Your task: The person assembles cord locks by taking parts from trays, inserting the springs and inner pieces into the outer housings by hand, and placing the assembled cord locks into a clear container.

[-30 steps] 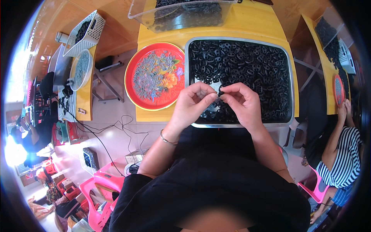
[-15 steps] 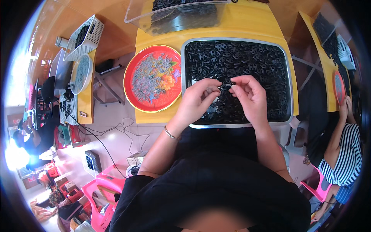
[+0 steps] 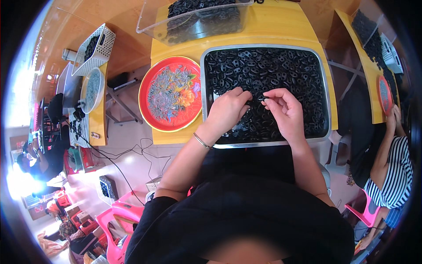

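A metal-rimmed rectangular tray [image 3: 329, 94] holds a thick layer of small black oval pieces [image 3: 263, 66] with two holes each. Over its middle, my right hand [image 3: 285, 112] pinches one small black piece [image 3: 263, 98] between thumb and fingertips. Just left of it, my left hand [image 3: 226, 110] is turned back-up, fingers curled together above the pieces. What its fingertips hold, if anything, is hidden. A gold-edged red round tray [image 3: 176, 122] with a flower print stands left of the metal tray and carries many small silvery-grey slivers [image 3: 162, 94].
A clear plastic bin [image 3: 151, 28] of black pieces stands at the far side of the yellow table [image 3: 281, 26]. Side tables hold a white basket [image 3: 105, 44] and a clear bowl [image 3: 93, 90]. A pink chair [image 3: 110, 229] stands behind left; a person in a striped top [image 3: 391, 171] sits at right.
My left hand has turned more back-up and its fingertips have drawn down toward the pieces. The small piece spanning both hands' fingertips now shows only at the right. The view has shifted slightly.
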### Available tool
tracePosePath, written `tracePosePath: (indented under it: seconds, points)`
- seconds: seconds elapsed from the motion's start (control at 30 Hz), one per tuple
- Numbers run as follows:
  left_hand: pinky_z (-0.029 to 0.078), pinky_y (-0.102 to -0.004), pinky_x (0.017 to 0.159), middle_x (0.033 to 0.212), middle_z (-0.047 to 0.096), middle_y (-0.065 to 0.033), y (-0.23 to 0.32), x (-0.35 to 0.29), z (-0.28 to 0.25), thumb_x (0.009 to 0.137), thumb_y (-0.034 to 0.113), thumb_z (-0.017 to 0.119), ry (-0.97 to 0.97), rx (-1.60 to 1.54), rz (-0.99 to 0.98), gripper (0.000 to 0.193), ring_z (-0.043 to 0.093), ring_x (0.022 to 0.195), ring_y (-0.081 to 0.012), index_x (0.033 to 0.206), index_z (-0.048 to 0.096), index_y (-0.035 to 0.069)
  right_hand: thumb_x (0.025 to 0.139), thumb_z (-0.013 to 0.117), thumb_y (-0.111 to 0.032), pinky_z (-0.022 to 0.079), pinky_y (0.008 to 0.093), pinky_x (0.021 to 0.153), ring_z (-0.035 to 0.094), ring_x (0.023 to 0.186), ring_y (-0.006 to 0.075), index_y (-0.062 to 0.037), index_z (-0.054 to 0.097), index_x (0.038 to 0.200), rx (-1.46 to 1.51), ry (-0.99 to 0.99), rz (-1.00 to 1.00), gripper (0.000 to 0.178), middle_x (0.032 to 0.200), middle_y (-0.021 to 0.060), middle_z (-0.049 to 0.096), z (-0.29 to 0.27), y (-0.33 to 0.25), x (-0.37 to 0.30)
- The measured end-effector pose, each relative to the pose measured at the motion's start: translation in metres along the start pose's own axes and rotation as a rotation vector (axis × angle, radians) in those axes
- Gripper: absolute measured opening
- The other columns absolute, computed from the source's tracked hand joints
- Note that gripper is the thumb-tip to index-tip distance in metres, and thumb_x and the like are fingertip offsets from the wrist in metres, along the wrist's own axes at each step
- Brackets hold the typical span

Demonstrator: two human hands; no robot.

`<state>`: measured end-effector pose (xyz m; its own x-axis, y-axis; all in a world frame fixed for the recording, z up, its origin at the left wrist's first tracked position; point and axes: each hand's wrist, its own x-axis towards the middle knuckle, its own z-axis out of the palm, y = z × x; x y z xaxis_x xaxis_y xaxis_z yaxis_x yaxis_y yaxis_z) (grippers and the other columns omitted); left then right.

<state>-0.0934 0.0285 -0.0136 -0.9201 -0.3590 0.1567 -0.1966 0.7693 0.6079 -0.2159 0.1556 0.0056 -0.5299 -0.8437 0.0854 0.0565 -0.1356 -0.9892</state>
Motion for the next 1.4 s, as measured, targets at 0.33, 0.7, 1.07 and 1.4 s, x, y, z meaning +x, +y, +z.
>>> tracePosePath:
  seconds: [0.33, 0.7, 1.07, 1.4]
  points:
    - [0.046, -0.0203, 0.056, 0.076, 0.056, -0.0032, -0.007, -0.022, -0.012, 0.07, -0.002, 0.067, 0.08, -0.632, -0.272, 0.012, 0.055, 0.062, -0.008, 0.078, 0.057, 0.0, 0.083, 0.051, 0.002, 0.047, 0.0202, 0.069, 0.057, 0.078, 0.0086, 0.002, 0.055, 0.097, 0.021, -0.03, 0.061, 0.014, 0.086, 0.0048, 0.057, 0.009, -0.007, 0.0]
    - [0.052, -0.0252, 0.074, 0.085, 0.061, -0.0077, 0.009, -0.037, -0.024, 0.077, -0.008, 0.057, 0.165, -1.378, -0.278, 0.01, 0.062, 0.085, -0.0165, 0.086, 0.056, -0.003, 0.084, 0.051, -0.001, 0.048, 0.0218, 0.069, 0.059, 0.08, 0.0102, 0.0011, 0.054, 0.099, 0.134, -0.157, 0.132, 0.015, 0.091, 0.0056, 0.058, 0.024, -0.008, 0.0]
    - [0.05, -0.0255, 0.079, 0.096, 0.061, -0.0114, 0.01, -0.044, -0.03, 0.076, -0.009, 0.058, 0.155, -1.385, -0.333, 0.032, 0.06, 0.088, -0.015, 0.106, 0.054, -0.001, 0.083, 0.052, 0.002, 0.047, 0.0221, 0.073, 0.058, 0.082, 0.0101, 0.0021, 0.053, 0.097, 0.118, -0.215, 0.023, 0.014, 0.091, 0.0063, 0.058, 0.033, -0.009, -0.003]
    - [0.048, -0.0238, 0.076, 0.095, 0.062, -0.0106, 0.0, -0.044, -0.016, 0.077, -0.009, 0.056, 0.214, -1.594, -0.33, 0.029, 0.058, 0.088, -0.0134, 0.104, 0.053, 0.002, 0.083, 0.052, 0.002, 0.047, 0.021, 0.071, 0.057, 0.082, 0.0095, 0.0018, 0.054, 0.098, 0.135, -0.176, 0.079, 0.015, 0.091, 0.006, 0.057, 0.033, -0.013, -0.002]
